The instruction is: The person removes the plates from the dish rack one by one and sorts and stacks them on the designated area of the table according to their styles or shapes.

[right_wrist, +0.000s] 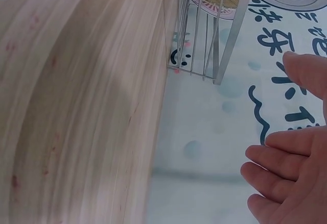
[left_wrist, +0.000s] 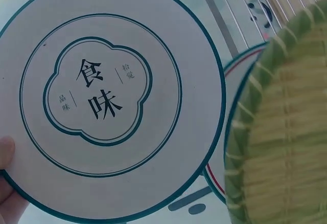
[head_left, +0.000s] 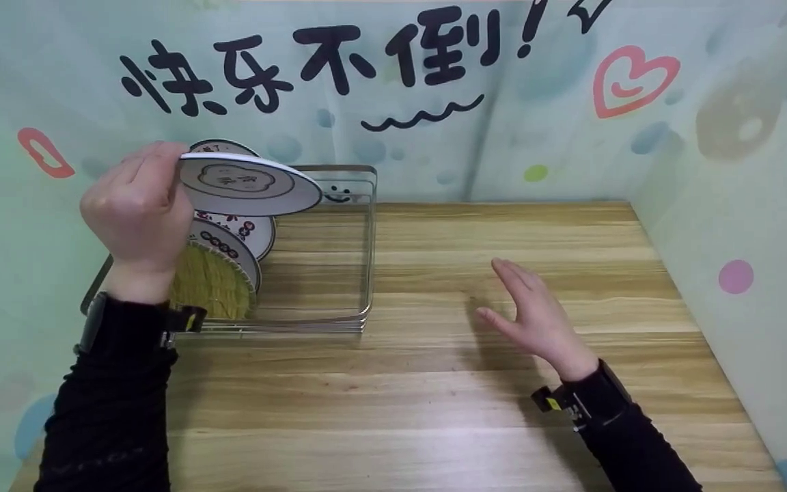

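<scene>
My left hand [head_left: 139,205] pinches the rim of a white plate [head_left: 250,183], holding it tilted above a wire rack [head_left: 371,246]. In the left wrist view this plate [left_wrist: 112,96] shows a teal rim and dark characters inside a scalloped outline. Several other plates stand on edge in the rack, among them one with a red pattern [head_left: 260,236] and one with dark ring marks [head_left: 243,256]. In front of them leans a round woven bamboo tray [head_left: 212,283]. Over the table at the right, my right hand [head_left: 537,321] holds nothing, its fingers extended and thumb apart.
The wire rack sits at the left back of a wooden table [head_left: 434,410]. A pale printed cloth [head_left: 421,157] with large black characters hangs behind, and another printed panel [head_left: 735,225] borders the right side.
</scene>
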A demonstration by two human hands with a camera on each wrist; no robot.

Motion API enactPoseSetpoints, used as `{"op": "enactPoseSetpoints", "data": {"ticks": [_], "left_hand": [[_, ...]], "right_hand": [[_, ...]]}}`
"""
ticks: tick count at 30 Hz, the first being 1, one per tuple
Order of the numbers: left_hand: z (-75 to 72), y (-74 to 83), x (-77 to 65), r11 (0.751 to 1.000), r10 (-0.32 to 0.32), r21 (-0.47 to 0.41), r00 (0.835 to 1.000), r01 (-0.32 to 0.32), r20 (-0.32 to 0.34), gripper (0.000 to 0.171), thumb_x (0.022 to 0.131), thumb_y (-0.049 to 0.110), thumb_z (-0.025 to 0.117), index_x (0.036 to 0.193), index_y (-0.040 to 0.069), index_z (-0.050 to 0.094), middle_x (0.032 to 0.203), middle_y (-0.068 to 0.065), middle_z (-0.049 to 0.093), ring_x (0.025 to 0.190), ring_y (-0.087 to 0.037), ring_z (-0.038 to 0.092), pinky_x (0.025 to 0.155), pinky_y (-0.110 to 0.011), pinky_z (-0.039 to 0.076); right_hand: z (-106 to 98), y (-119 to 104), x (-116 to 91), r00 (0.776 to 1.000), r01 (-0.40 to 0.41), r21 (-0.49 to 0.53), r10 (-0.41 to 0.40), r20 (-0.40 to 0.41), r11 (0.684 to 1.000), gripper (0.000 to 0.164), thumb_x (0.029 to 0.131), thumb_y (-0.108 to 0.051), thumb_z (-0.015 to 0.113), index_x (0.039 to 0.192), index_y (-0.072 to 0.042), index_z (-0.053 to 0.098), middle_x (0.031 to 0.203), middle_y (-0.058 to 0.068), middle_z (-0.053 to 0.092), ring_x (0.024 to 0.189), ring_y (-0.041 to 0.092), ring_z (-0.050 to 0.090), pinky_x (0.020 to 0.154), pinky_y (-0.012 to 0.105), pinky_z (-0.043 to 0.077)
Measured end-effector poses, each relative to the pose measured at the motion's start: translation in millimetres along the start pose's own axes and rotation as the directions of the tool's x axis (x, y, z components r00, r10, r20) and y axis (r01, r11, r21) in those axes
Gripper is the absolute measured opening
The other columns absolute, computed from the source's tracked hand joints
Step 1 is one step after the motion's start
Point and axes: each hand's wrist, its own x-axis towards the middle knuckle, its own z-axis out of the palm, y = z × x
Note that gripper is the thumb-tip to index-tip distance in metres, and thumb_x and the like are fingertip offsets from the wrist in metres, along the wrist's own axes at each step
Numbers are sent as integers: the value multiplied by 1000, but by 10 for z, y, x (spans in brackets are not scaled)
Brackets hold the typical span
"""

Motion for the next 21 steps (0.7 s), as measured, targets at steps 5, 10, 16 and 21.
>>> {"op": "enactPoseSetpoints", "data": {"ticks": [5,10,16,21], "left_hand": [[17,84,-12,997,-42,-66,999,40,-16,22,84,-11,60,87,4,76,90,-8,76,72,-35,71,57,-52,54],[41,191,-31,990,-55,-130,998,51,-29,21,85,-9,64,86,6,78,90,-5,76,71,-32,71,63,-48,58],[74,298,-66,979,-63,-193,998,64,9,17,88,-7,65,87,5,77,93,-2,76,77,-27,73,77,-29,59],[112,376,-120,964,-73,-255,997,78,29,13,87,-6,68,89,4,77,94,-6,76,81,-27,73,84,-20,55]], "right_hand": [[-5,-40,12,1000,-5,12,5,-18,1000,76,87,-27,77,145,7,42,144,27,47,133,43,42,113,54,30],[-11,-104,50,998,7,41,-5,-56,999,72,88,-27,75,144,6,43,142,26,49,132,42,44,112,53,32],[10,-157,87,990,52,55,-44,-130,997,67,88,-23,75,143,4,46,139,24,52,128,39,49,109,52,37],[39,-190,103,981,83,96,-65,-182,992,64,87,-18,75,141,4,49,137,20,56,125,38,51,107,51,39]]}}
